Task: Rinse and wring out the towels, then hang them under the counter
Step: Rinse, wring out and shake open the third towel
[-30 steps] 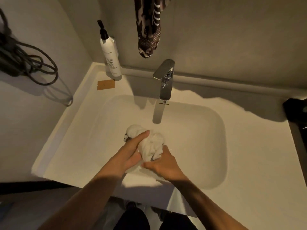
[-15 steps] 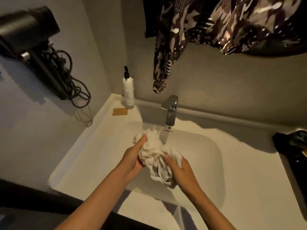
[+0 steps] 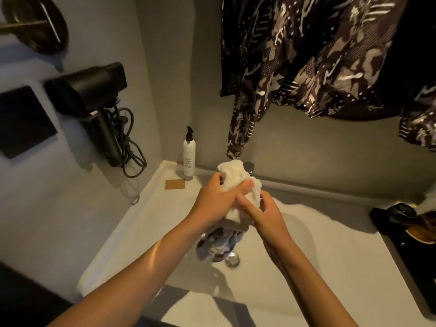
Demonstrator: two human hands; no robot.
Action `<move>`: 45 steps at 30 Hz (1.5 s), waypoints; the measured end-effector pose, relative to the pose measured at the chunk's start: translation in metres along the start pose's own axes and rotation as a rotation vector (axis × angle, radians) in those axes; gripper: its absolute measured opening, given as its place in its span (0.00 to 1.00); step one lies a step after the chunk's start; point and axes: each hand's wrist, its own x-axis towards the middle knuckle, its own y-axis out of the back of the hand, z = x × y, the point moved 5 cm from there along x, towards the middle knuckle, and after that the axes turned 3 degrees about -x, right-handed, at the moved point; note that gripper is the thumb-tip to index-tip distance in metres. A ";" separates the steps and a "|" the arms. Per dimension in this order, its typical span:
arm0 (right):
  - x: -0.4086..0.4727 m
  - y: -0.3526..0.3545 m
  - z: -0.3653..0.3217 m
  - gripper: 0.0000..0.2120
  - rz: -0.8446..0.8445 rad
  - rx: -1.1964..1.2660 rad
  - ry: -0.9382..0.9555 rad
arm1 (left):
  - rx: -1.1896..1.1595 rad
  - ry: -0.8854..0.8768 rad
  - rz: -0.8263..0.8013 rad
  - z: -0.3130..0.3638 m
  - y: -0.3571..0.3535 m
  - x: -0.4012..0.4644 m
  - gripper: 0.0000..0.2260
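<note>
Held above sink (image 3: 330, 232) basin so drips fall toward drain (image 3: 232, 260), probably wringing; hanging not yet done
One towel (image 3: 232, 175) visible, white, bunched, tail dangling low
Two hands: left hand (image 3: 215, 201) fingers clamped round towel; right hand (image 3: 264, 212) fingers curled on its side
One soap bottle (image 3: 189, 156) at back corner

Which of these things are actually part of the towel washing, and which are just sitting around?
Part of the job:
white bunched cloth towel
left hand
right hand
white rectangular sink basin

Just lying about:
white pump bottle with black top
black wall-mounted hair dryer
dark patterned hanging garment
small brown card
</note>
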 end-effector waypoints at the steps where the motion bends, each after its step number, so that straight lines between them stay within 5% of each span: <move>1: 0.004 0.000 -0.003 0.24 0.075 0.013 0.002 | 0.009 -0.002 -0.014 0.004 0.003 0.003 0.34; 5: 0.013 0.012 -0.015 0.12 0.249 0.150 0.037 | -0.072 0.057 -0.015 0.007 0.036 0.013 0.43; 9: 0.024 0.028 -0.054 0.16 0.305 0.273 -0.038 | -0.093 0.059 0.042 0.001 0.060 0.008 0.28; 12: 0.021 0.025 -0.101 0.13 0.233 -0.130 0.244 | -0.141 0.090 0.078 -0.012 0.066 0.003 0.17; 15: 0.015 0.022 -0.149 0.13 0.185 -0.766 0.653 | -0.111 0.012 0.114 -0.004 0.077 0.000 0.20; 18: 0.018 0.023 -0.193 0.17 0.199 -1.008 0.761 | -0.002 -0.166 0.101 0.031 0.086 -0.004 0.22; 21: 0.024 0.028 -0.231 0.12 0.262 -0.958 0.689 | 0.142 -0.326 0.211 0.077 0.097 -0.007 0.22; 27: 0.035 0.050 -0.273 0.33 0.325 -0.655 0.379 | 0.172 -0.405 0.409 0.145 0.113 0.007 0.21; 31: 0.027 0.065 -0.280 0.25 0.382 -0.228 0.295 | 0.076 -0.407 0.579 0.169 0.135 0.008 0.17; 34: 0.022 0.043 -0.267 0.21 0.185 -0.006 0.226 | 0.232 -0.714 0.767 0.190 0.126 -0.025 0.15; 36: 0.021 0.025 -0.260 0.15 0.151 0.037 0.206 | 0.248 -0.892 0.501 0.195 0.087 -0.053 0.18; 39: 0.019 0.011 -0.247 0.16 0.208 0.109 0.192 | 0.522 -0.671 0.071 0.168 0.036 -0.062 0.20; 41: 0.014 0.014 -0.244 0.18 0.181 0.103 0.196 | 0.564 -0.605 0.011 0.150 0.032 -0.055 0.15; 45: 0.000 0.046 -0.248 0.24 0.114 0.171 0.275 | 0.155 -0.575 -0.022 0.153 0.039 -0.039 0.09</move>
